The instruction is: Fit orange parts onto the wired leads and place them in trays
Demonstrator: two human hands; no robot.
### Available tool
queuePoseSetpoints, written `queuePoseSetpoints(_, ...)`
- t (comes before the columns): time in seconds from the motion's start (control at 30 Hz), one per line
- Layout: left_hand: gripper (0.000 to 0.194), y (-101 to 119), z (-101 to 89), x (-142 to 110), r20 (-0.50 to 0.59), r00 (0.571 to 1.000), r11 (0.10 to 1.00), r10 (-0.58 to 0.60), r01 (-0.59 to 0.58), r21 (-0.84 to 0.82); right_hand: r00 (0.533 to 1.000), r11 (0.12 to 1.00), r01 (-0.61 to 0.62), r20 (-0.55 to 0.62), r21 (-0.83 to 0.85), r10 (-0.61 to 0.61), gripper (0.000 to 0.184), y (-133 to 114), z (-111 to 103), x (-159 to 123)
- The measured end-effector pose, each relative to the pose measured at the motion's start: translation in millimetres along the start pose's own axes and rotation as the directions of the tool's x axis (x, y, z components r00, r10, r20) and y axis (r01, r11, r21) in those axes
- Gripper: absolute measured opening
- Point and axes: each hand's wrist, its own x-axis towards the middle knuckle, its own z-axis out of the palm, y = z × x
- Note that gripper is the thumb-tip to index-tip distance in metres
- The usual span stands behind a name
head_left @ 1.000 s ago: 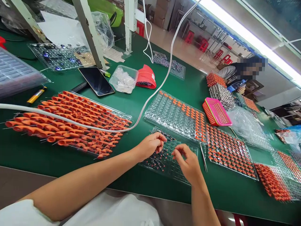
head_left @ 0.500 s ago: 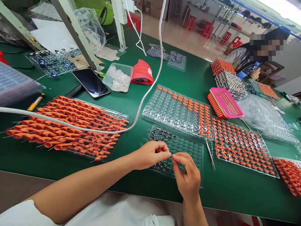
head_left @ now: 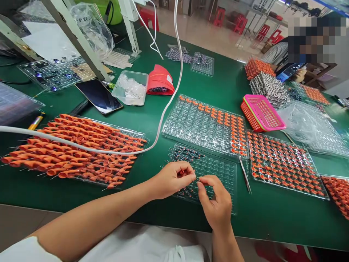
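On the green worktop [head_left: 152,109], the orange-sleeve tray [head_left: 76,149] at nine o'clock lies heaped; the clear blister tray [head_left: 218,171] beneath me looks mostly unfilled. My left hand [head_left: 171,178] and right hand [head_left: 215,203] pinch one small leaded component [head_left: 196,179] between closed fingers, just above it.

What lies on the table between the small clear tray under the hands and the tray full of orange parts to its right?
In the head view, a pair of metal tweezers lies on the green table between the small clear tray and the orange-filled tray.

Left hand [head_left: 174,178] and right hand [head_left: 215,203] meet, fingertips pinched together.
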Motion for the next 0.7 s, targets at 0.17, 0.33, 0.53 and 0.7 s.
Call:
queuePoseSetpoints(0.17,0.026,-0.4,0.9,0.7,0.037,0.998,0.998,-0.055,0.057,-0.037,1.000,1.000,0.016,-0.022,-0.021,-0.017,0.019,1.9,1.7,0.4)
queuePoseSetpoints(0.33,0.027,0.3,-1.2,3.2,0.074,0.993,0.982,-0.097,0.108,-0.153,0.991,0.991,0.129,-0.027,-0.023,-0.130,0.030,3.2,3.6,0.8)
queuePoseSetpoints(0.53,0.027,3.3,-4.0,2.4,0.098,0.991,0.988,-0.086,0.097,-0.120,0.996,0.995,0.080,-0.024,-0.056,-0.081,0.022,2.5,2.7,0.1)
queuePoseSetpoints(0.7,0.024,3.3,-3.0,0.6,0.055,0.994,0.995,-0.090,0.092,-0.032,0.997,0.996,0.073,-0.018,-0.046,-0.074,0.024,2.5,2.3,-0.2)
